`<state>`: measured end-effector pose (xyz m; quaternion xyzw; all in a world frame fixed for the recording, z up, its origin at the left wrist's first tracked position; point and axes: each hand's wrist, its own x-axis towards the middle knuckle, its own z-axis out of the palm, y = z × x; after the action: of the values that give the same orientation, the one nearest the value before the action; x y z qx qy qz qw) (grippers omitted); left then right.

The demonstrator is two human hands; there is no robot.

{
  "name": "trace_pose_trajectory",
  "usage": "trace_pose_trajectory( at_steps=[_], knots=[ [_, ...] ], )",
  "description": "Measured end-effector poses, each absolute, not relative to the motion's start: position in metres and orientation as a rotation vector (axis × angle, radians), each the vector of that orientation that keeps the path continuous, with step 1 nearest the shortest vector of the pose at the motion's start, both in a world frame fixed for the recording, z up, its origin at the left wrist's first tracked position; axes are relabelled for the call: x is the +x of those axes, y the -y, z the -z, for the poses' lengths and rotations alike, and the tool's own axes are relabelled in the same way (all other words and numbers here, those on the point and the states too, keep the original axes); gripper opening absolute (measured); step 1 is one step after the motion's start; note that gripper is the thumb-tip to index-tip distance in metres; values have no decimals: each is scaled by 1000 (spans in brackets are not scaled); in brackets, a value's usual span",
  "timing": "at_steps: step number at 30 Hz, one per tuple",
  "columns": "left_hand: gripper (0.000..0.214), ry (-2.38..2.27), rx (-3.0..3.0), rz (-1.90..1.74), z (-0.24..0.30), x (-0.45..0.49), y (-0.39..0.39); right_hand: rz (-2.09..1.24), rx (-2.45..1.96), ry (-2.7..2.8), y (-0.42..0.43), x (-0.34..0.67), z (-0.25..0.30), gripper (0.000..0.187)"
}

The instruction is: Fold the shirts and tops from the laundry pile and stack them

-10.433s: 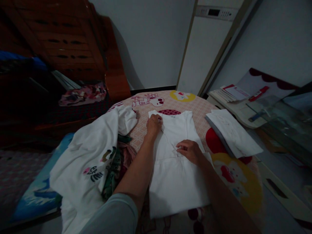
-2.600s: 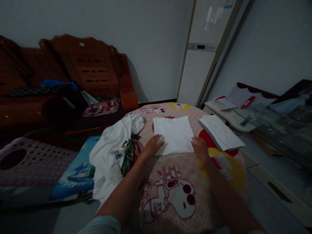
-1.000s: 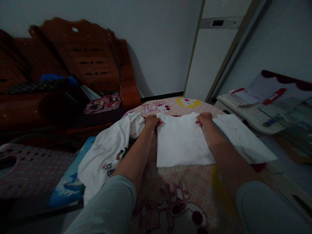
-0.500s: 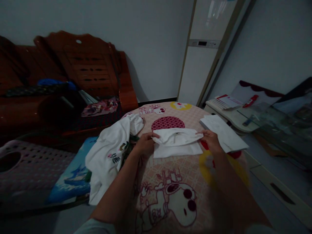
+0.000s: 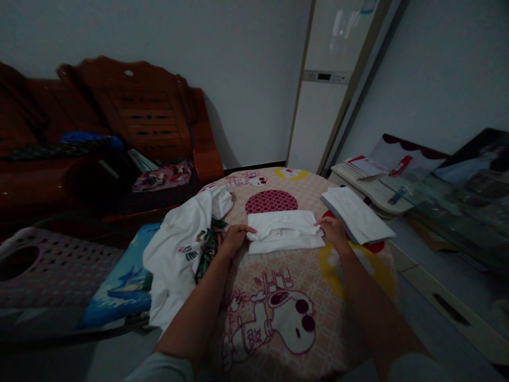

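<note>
A white garment [image 5: 284,233], folded into a wide rectangle, lies on the round table with a patterned pink cloth [image 5: 338,339]. At its left end my left hand [image 5: 237,237] pinches the upper layer between thumb and fingers. My right hand [image 5: 333,231] grips the same layer at the right end. The top fold bunches into soft creases in the middle, while the flat back and front strips of the garment show beyond it. What kind of garment it is cannot be made out.
Left on the table, a loose white shirt [image 5: 170,254] hangs over the edge beside a blue picture-printed stool [image 5: 119,292]. Folded clothes [image 5: 358,212] lie at the right. Around stand a wooden bench [image 5: 147,116], a pink basket [image 5: 59,265] and a glass-topped cabinet [image 5: 421,196].
Both hands have brought the lifted layer toward me and lower, so a flat white strip now shows behind it and the front strip is narrower. The view has shifted slightly.
</note>
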<state>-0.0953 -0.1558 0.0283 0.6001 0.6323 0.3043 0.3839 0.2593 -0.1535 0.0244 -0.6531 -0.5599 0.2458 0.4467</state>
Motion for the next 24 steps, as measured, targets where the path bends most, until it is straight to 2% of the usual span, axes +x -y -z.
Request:
trace_pose_trajectory(
  at_steps=[3,7,9,12,17,24],
  knots=[
    [30,-1776,1865,-574,-44,-92,155,-412,-1698,1574,151,257,-28,22],
    [34,-1764,2211,-713,-63,-71,141,-149,-1608,1725,138,242,-41,28],
    [38,-1597,2341,-758,-62,-54,133,-136,-1519,1873,131,230,-42,35],
    [43,-1424,2510,-568,-42,-34,129,-127,-1466,2145,126,213,-27,38],
    [52,-1492,2644,-356,-9,-24,134,23,-1625,2326,132,200,8,49],
    [53,-1510,2648,-358,-15,-31,152,55,-1673,2296,141,200,3,47]
  ],
)
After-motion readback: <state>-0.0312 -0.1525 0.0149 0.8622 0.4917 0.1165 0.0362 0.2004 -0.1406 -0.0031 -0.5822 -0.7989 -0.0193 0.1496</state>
